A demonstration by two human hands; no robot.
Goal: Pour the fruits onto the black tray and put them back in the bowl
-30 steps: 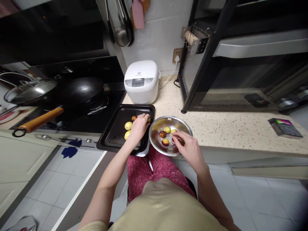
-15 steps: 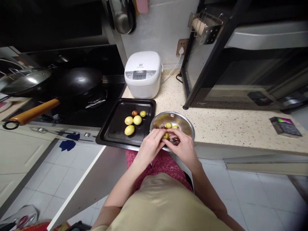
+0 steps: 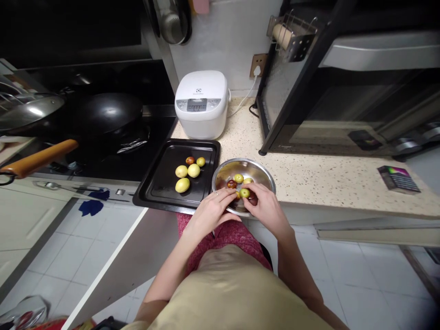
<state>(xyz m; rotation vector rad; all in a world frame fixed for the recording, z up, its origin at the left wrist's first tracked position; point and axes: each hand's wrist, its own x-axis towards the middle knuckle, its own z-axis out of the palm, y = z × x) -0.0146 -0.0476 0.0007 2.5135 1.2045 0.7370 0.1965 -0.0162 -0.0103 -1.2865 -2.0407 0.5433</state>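
Note:
A steel bowl (image 3: pixel 270 178) holds several jujubes, among them a yellow-green one (image 3: pixel 238 178) and a reddish-brown one (image 3: pixel 231 184). Over the bowl, my right hand (image 3: pixel 264 204) pinches a green jujube (image 3: pixel 244 193) between thumb and fingers. My left hand (image 3: pixel 213 210) reaches over the bowl's left rim with fingers stretched out and thumb apart. Its fingertips are beside a yellowish jujube (image 3: pixel 237 195); I cannot tell whether they touch it. To the left, a black baking tray (image 3: pixel 161 183) carries several yellow-green jujubes (image 3: pixel 182 185) and a brown one (image 3: pixel 190 160).
Behind the tray stands a white rice cooker (image 3: pixel 202 105), its cord plugged into the wall socket (image 3: pixel 257 65). A wok (image 3: pixel 106 114) with a wooden handle (image 3: pixel 41 158) sits on the stove. An oven (image 3: pixel 360 110) and a small dark box (image 3: pixel 398 179) occupy the right.
My left hand has drawn back a little from the green jujube, its thumb now apart. The jujube stays in my right hand. The view has shifted slightly.

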